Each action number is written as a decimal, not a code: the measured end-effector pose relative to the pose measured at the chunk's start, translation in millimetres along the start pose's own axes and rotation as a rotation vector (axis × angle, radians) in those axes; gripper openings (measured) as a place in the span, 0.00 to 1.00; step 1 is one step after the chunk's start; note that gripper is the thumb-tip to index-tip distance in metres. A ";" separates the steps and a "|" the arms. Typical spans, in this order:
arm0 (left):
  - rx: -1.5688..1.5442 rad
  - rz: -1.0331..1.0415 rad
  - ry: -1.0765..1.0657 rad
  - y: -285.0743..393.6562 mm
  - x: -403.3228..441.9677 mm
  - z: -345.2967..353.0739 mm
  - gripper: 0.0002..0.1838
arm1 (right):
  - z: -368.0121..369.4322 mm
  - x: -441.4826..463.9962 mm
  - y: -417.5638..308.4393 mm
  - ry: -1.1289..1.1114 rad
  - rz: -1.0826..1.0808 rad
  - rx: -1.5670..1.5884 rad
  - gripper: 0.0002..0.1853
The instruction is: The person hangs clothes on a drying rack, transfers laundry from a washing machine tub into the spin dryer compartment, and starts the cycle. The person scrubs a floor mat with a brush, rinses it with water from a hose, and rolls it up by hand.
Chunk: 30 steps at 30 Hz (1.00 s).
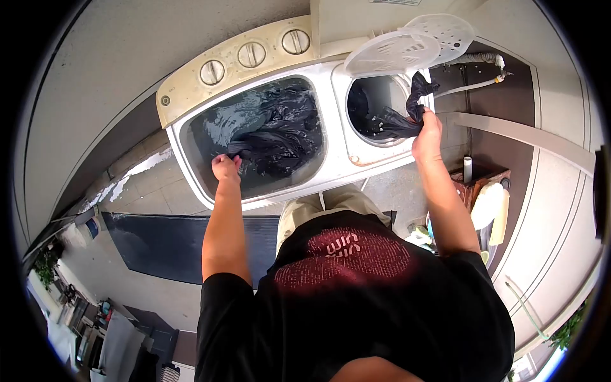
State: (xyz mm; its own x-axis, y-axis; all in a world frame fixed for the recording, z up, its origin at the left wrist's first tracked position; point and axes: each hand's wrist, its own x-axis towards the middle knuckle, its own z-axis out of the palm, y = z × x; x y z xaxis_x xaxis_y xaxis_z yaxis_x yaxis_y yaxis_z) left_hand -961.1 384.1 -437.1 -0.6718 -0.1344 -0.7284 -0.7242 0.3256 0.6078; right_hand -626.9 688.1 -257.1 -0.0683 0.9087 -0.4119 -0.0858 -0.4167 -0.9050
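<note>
A twin-tub washing machine stands in front of me. Dark wet clothes float in the water of its wide left tub. At that tub's near left side, my left hand is closed on an end of the dark cloth. My right hand grips a twisted dark garment at the right rim of the round spin tub. One part of this garment hangs into the spin tub, and another sticks up above my fist. More dark cloth shows inside the spin tub, partly in shadow.
A raised translucent lid and a perforated disc stand behind the spin tub. Three knobs line the back panel. Hoses run along the right wall. Bottles and brushes sit at the lower right. A dark mat lies on the floor.
</note>
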 end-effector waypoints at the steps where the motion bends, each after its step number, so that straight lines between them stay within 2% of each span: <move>1: 0.018 0.029 -0.044 1.8 -0.4 -8.5 0.07 | -11.8 9.4 -9.3 0.057 0.044 0.039 0.12; 2: 0.034 0.053 -0.085 0.9 -2.7 -15.8 0.07 | -20.5 15.8 -17.9 0.109 0.091 0.075 0.13; 5: 0.117 0.063 -0.116 -9.3 -8.4 -26.6 0.06 | -26.6 16.9 -41.6 0.073 0.294 0.231 0.17; 6: 0.127 0.052 -0.118 -14.7 -8.5 -29.9 0.05 | -39.4 25.4 -28.6 0.042 0.354 0.369 0.16; 8: 0.184 0.022 -0.085 -22.6 -12.8 -33.2 0.04 | -23.9 22.4 -21.0 0.210 0.463 0.586 0.16; 10: 0.221 0.012 -0.083 -28.6 -14.2 -37.8 0.04 | -16.0 32.8 2.0 0.285 0.546 0.620 0.16; 11: 0.250 -0.006 -0.067 -29.4 -14.6 -38.5 0.04 | -19.7 45.5 28.6 0.253 0.506 0.484 0.14; 12: 0.258 -0.002 -0.070 -28.6 -14.5 -38.6 0.04 | -11.2 52.9 40.2 0.342 0.464 0.245 0.16; 14: 0.329 0.011 -0.161 -26.3 -12.8 -39.6 0.06 | -25.6 83.6 86.0 0.302 0.410 -0.265 0.21; 15: 0.317 0.014 -0.151 -24.3 -13.9 -38.6 0.06 | -11.4 69.1 66.9 0.236 0.374 -0.315 0.24; 16: 0.434 0.217 -0.251 -22.6 -16.9 -41.7 0.07 | -6.8 67.1 63.3 0.186 0.358 -0.415 0.23; 17: 0.555 0.419 -0.349 -18.2 -18.6 -47.2 0.08 | -7.4 67.0 70.2 0.118 0.188 -0.549 0.21; 18: 0.723 0.678 -0.378 -22.3 -5.3 -53.8 0.08 | -6.3 65.5 76.1 0.056 0.010 -0.674 0.20; 20: 0.975 0.948 -0.318 10.1 -59.1 -47.7 0.07 | 5.2 36.5 37.3 -0.249 -0.221 -0.822 0.13; 22: 1.052 0.970 -0.368 12.5 -67.2 -50.7 0.08 | 5.5 24.4 30.2 -0.318 -0.440 -1.073 0.13; 24: 1.135 1.031 -0.361 10.3 -62.3 -58.3 0.07 | 18.2 -1.4 11.2 -0.344 -0.403 -1.082 0.11; 25: 1.174 1.200 -0.273 15.3 -67.3 -61.7 0.09 | 28.9 -11.4 9.3 -0.380 -0.484 -1.025 0.11; 26: 1.211 1.361 -0.182 19.0 -73.4 -65.8 0.10 | 38.7 -22.0 4.1 -0.488 -0.444 -1.043 0.11; 28: 1.103 1.444 0.117 32.3 -86.5 -68.9 0.16 | 62.7 -40.0 10.5 -0.712 -0.545 -1.054 0.11; 29: 1.124 1.422 0.255 37.6 -83.2 -76.3 0.24 | 78.2 -47.5 17.8 -0.835 -0.489 -1.105 0.12; 30: 1.137 1.388 0.291 41.8 -79.0 -78.9 0.24 | 94.9 -54.2 27.2 -0.966 -0.432 -1.151 0.13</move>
State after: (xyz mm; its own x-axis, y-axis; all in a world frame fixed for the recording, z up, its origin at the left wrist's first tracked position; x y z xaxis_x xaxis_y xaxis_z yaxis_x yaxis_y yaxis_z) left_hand -950.5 334.4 -329.2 -0.7210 0.6602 0.2105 0.6858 0.7234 0.0800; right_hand -719.9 625.0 -249.3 -0.8669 0.4010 -0.2962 0.4808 0.5153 -0.7094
